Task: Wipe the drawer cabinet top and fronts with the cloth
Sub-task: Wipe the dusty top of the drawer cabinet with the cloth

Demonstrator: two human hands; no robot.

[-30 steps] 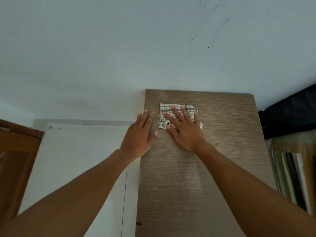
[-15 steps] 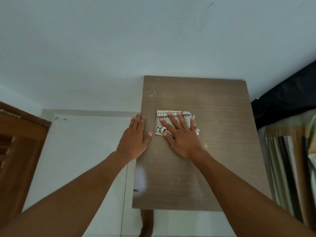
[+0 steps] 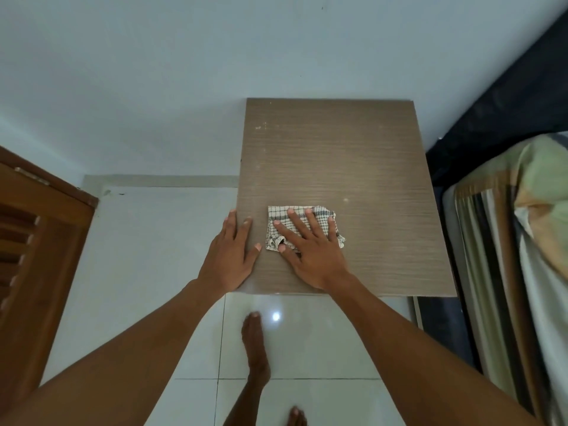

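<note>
The drawer cabinet's brown wood-grain top (image 3: pixel 353 155) fills the middle of the view, seen from above; its fronts are hidden. A folded checked cloth (image 3: pixel 278 215) lies on the near left part of the top. My right hand (image 3: pixel 310 250) presses flat on the cloth with fingers spread. My left hand (image 3: pixel 229 256) rests flat on the top's left edge, beside the cloth, holding nothing. Pale dusty specks show near the far left corner.
A white wall (image 3: pixel 215 56) stands behind the cabinet. A brown wooden door (image 3: pixel 33 241) is at the left. A bed with striped bedding (image 3: pixel 507 272) is close on the right. My bare feet (image 3: pixel 256 348) stand on white floor tiles (image 3: pixel 147 256).
My right hand has drawn the cloth from the far part of the top toward the near edge. My left hand slid back along the left edge. The view tilted down.
</note>
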